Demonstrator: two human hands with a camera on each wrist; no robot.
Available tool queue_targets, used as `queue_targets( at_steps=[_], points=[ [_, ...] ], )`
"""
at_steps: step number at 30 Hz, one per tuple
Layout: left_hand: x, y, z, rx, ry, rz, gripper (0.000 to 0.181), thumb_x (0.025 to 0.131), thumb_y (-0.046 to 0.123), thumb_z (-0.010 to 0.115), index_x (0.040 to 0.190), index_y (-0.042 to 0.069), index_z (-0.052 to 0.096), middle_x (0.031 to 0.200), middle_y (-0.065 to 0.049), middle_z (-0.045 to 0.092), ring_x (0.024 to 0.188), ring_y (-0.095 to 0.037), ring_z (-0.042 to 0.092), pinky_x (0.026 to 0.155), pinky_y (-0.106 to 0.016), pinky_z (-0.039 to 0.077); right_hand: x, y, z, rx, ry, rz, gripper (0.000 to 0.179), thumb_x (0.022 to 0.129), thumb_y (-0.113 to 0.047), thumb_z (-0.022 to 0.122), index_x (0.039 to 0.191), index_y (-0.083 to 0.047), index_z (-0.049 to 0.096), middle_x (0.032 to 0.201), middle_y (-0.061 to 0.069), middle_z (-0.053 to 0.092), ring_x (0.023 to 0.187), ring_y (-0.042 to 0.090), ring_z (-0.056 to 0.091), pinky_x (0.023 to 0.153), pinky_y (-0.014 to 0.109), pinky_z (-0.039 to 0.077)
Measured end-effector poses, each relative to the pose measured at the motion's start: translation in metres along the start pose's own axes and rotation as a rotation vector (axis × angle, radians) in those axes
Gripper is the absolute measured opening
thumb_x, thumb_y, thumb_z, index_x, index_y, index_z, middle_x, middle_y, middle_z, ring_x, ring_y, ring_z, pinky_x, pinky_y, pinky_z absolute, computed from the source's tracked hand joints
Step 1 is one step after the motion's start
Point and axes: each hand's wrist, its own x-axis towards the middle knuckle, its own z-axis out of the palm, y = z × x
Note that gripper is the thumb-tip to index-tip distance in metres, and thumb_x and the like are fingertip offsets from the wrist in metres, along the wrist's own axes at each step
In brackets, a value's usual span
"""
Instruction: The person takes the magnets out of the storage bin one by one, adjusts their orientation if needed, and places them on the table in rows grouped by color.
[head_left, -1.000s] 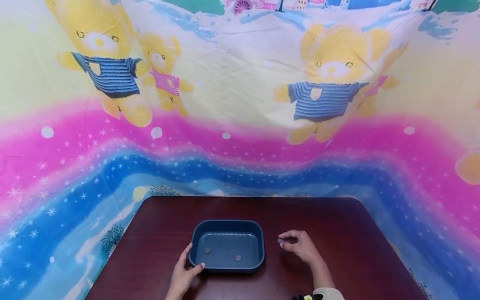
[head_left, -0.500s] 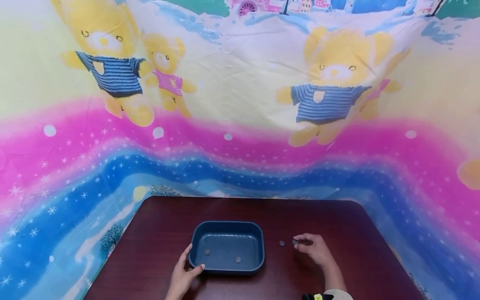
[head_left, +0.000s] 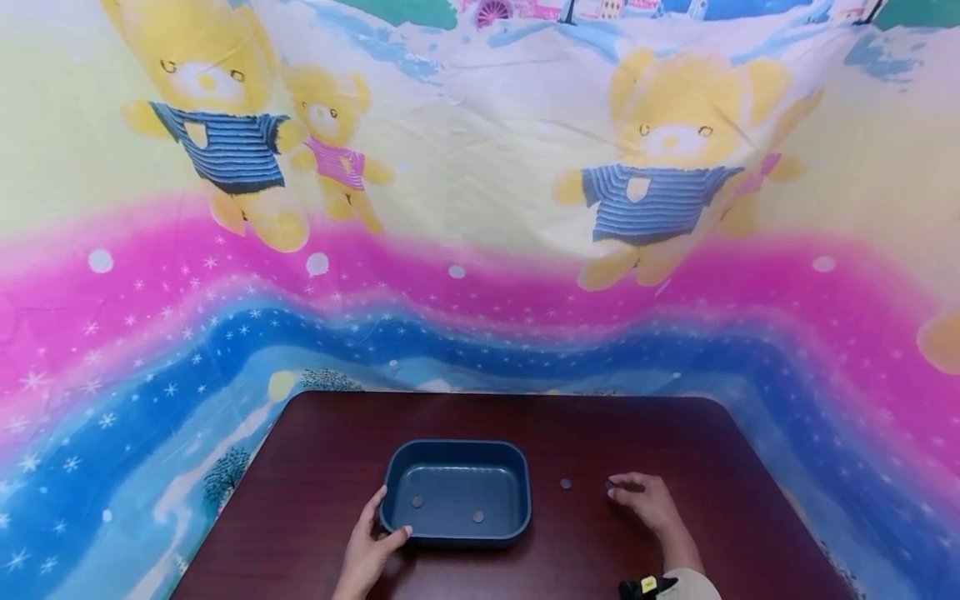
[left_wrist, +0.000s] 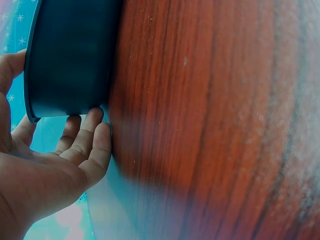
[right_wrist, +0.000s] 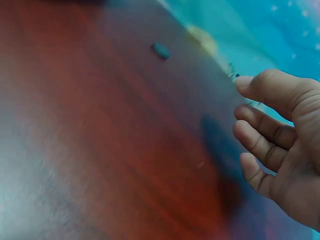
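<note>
A dark blue rectangular tray [head_left: 455,537] with rounded corners stands on the table. My left hand [head_left: 367,550] holds its near left corner; in the left wrist view, the fingertips [left_wrist: 93,114] meet the outer wall. Inside the tray lie two small, coin-like brownish discs, a left disc [head_left: 417,502] and a right disc [head_left: 477,517]. A dark grey disc [head_left: 566,484] rests on the table right of the tray. Farther right, my right hand [head_left: 651,504] pinches another small dark disc [head_left: 611,484] between thumb and finger; in the right wrist view the thumb mostly hides it.
The dark red-brown table [head_left: 585,433] has rounded far corners. Behind it and down both sides hangs a cloth [head_left: 480,317] printed with bears and snowflakes. A black band with a yellow mark [head_left: 647,587] is at the right wrist.
My right hand has left one dark disc on the table and moved to the right with another in its fingers. The left hand and the tray have stayed in place.
</note>
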Motion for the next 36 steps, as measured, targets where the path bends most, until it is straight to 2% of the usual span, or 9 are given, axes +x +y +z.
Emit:
queue_targets(
  at_steps=[6, 11, 18, 24, 29, 32, 36],
  points=[
    [0.001, 0.000, 0.000, -0.011, -0.002, 0.002, 0.079, 0.076, 0.011, 0.076, 0.143, 0.009, 0.035, 0.131, -0.028, 0.044, 0.113, -0.035, 0.048, 0.085, -0.041, 0.045, 0.003, 0.020, 0.001, -0.131, 0.074, 0.006, 0.027, 0.077, -0.017, 0.075, 0.101, -0.004, 0.071, 0.106, 0.017, 0.064, 0.090, 0.027, 0.060, 0.072, 0.036, 0.046],
    [0.001, 0.001, -0.001, -0.013, -0.003, -0.008, 0.080, 0.076, 0.011, 0.076, 0.144, 0.009, 0.034, 0.132, -0.029, 0.043, 0.114, -0.036, 0.047, 0.086, -0.043, 0.044, 0.005, 0.026, -0.001, -0.171, 0.088, -0.010, 0.029, 0.079, -0.022, 0.074, 0.102, -0.004, 0.071, 0.108, 0.018, 0.064, 0.099, 0.034, 0.056, 0.080, 0.044, 0.043],
    [0.001, 0.000, 0.000, -0.006, -0.009, -0.012, 0.080, 0.076, 0.012, 0.076, 0.144, 0.008, 0.033, 0.133, -0.029, 0.042, 0.114, -0.036, 0.047, 0.084, -0.042, 0.045, 0.007, 0.025, 0.001, -0.191, 0.105, -0.022, 0.026, 0.078, -0.016, 0.074, 0.100, -0.001, 0.070, 0.092, 0.012, 0.067, 0.078, 0.023, 0.061, 0.067, 0.035, 0.045],
    [0.001, 0.000, 0.000, -0.001, -0.010, -0.014, 0.080, 0.076, 0.012, 0.076, 0.144, 0.009, 0.034, 0.131, -0.029, 0.044, 0.113, -0.035, 0.049, 0.083, -0.041, 0.046, 0.009, 0.027, 0.002, -0.245, 0.154, -0.040, 0.025, 0.077, -0.014, 0.073, 0.099, -0.001, 0.071, 0.083, 0.008, 0.068, 0.072, 0.020, 0.061, 0.067, 0.035, 0.044],
    [0.001, 0.001, 0.000, 0.000, -0.014, -0.014, 0.080, 0.076, 0.013, 0.076, 0.144, 0.009, 0.034, 0.132, -0.029, 0.043, 0.112, -0.035, 0.049, 0.082, -0.041, 0.046, 0.010, 0.030, 0.004, -0.276, 0.163, -0.043, 0.025, 0.077, -0.015, 0.073, 0.099, -0.002, 0.071, 0.082, 0.005, 0.068, 0.071, 0.018, 0.060, 0.067, 0.036, 0.044],
    [0.000, 0.001, -0.002, -0.002, -0.018, -0.018, 0.080, 0.077, 0.013, 0.076, 0.144, 0.009, 0.033, 0.135, -0.030, 0.039, 0.114, -0.038, 0.047, 0.082, -0.042, 0.046, 0.009, 0.029, 0.005, -0.248, 0.162, -0.040, 0.027, 0.077, -0.015, 0.074, 0.100, -0.002, 0.070, 0.083, 0.007, 0.068, 0.069, 0.017, 0.060, 0.065, 0.033, 0.045],
    [0.002, 0.002, -0.001, 0.007, -0.030, -0.026, 0.080, 0.078, 0.015, 0.075, 0.145, 0.008, 0.031, 0.140, -0.032, 0.031, 0.115, -0.044, 0.045, 0.081, -0.043, 0.047, 0.006, 0.025, 0.000, -0.122, 0.141, -0.015, 0.034, 0.077, -0.014, 0.075, 0.106, 0.003, 0.067, 0.090, 0.013, 0.067, 0.073, 0.020, 0.062, 0.059, 0.030, 0.048]
  ],
)
